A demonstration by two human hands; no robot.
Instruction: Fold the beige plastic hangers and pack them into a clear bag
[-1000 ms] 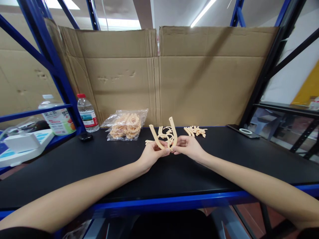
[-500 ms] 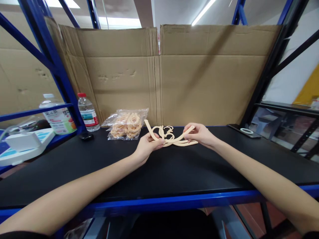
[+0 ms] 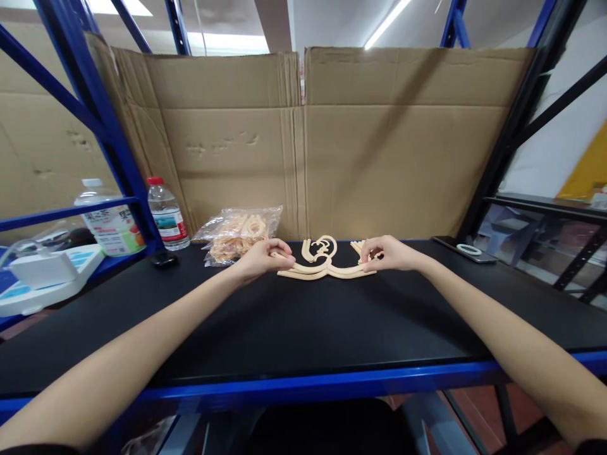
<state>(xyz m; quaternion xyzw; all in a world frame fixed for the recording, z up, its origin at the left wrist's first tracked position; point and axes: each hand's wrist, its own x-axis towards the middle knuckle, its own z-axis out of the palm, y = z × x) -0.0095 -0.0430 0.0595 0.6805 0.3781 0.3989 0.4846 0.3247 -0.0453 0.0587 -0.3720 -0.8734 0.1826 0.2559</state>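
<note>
Two hands rest at the far side of the black table [image 3: 303, 328], one at each end of a stack of pale, curved plastic hangers [image 3: 326, 270]. The stack lies flat just in front of the cardboard backing [image 3: 379, 158], its hooks [image 3: 321, 248] curling up in the middle. The left hand [image 3: 260, 256] has its fingers curled down onto the left tip of the stack; the right hand [image 3: 386, 251] pinches lightly at the right tip. Both are partly closed, touching the ends rather than gripping the whole bundle, though how firm the hold is cannot be told from this angle.

The main risk I see is the stack slipping out of line: the hangers are thin and smooth, held only at the tips, so uneven pressure from either side could fan them apart or tangle the hooks. Behind the right hand lies a small loose pile of similar pieces [image 3: 365, 246], close enough to be knocked or mixed in. A clear bag of hangers [image 3: 239, 237] sits just beyond the left hand, and a wrist sweep there could drag it. A water bottle [image 3: 165, 215] stands further left, well apart.
</note>
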